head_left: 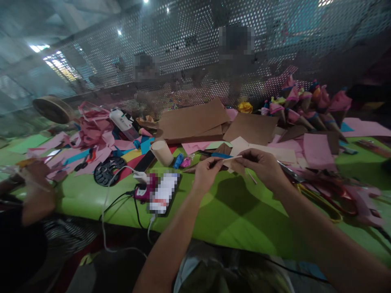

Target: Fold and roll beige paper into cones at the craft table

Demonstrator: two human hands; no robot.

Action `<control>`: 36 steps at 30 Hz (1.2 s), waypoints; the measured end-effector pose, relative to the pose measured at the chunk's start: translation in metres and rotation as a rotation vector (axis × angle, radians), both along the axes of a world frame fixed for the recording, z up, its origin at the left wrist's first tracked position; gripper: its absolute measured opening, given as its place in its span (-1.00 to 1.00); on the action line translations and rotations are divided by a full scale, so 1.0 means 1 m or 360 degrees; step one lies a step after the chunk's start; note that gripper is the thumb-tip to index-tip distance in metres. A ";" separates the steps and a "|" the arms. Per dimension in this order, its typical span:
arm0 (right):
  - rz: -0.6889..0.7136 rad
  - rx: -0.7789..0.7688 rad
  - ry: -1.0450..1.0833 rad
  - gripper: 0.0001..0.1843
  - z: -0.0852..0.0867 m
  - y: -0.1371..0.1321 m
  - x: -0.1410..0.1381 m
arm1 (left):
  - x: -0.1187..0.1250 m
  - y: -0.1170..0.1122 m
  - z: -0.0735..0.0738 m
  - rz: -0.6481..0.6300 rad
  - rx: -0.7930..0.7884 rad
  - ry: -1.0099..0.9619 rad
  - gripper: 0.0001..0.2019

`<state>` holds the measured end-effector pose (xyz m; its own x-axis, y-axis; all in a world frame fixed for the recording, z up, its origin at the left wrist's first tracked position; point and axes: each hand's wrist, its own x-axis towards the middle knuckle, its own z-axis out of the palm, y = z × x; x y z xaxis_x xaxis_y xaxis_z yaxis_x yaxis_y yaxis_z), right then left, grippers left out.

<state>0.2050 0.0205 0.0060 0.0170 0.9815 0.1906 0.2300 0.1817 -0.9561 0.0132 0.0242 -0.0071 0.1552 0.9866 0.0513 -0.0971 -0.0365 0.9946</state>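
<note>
Between my two hands is a small pale strip of paper (232, 158), held over the green table (214, 215). My left hand (208, 171) pinches its left end with thumb and fingers. The other end is pinched by my right hand (259, 162). Just behind the strip lies a blue pen-like tool (221, 155), partly hidden. Cream paper sheets (269, 152) lie behind my right hand. Beside my right forearm are scissors with yellow handles (320, 203) and a pink glue gun (365, 199).
A phone (165, 193) on a charging cable lies left of my arms, next to a purple power strip (143, 192). A cardboard tube (162, 153), brown cardboard (192, 120) and wrapped paper cones (305, 101) stand behind. Another person's arm (39, 191) is at far left.
</note>
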 end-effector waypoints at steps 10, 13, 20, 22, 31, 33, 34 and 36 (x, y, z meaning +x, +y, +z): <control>0.0050 -0.0008 -0.0005 -0.63 0.004 -0.004 -0.001 | -0.009 -0.007 0.015 -0.0017 0.0576 0.0982 -0.88; 0.0121 0.0002 -0.0108 -0.62 0.005 -0.005 -0.002 | -0.007 -0.010 0.017 -0.0157 0.0685 0.1193 -0.85; 0.0206 -0.0049 -0.0126 -0.53 0.002 -0.006 -0.006 | -0.002 -0.009 0.010 -0.0105 0.0575 0.1425 -0.79; 0.0277 -0.0081 -0.0103 -0.52 0.002 -0.006 -0.006 | -0.004 -0.007 0.009 -0.0001 0.0558 0.1410 -0.77; 0.0265 -0.0102 0.0042 -0.41 0.005 -0.005 -0.008 | -0.003 -0.004 0.006 0.0055 0.0554 0.1079 -0.73; 0.0246 -0.0106 0.0012 -0.40 0.007 -0.006 -0.008 | -0.005 -0.003 0.007 -0.0001 0.0507 0.1142 -0.72; 0.0243 -0.0114 0.0002 -0.39 0.008 -0.007 -0.007 | -0.006 -0.003 0.008 -0.0027 0.0489 0.1183 -0.71; 0.0248 -0.0139 -0.0002 -0.37 0.010 -0.007 -0.007 | -0.008 -0.002 0.007 -0.0024 0.0481 0.1252 -0.70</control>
<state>0.1985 0.0132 0.0156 -0.1371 0.9851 0.1043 0.2065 0.1314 -0.9696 0.0057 0.0221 0.0002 0.2690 0.9453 0.1843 0.6176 -0.3161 0.7202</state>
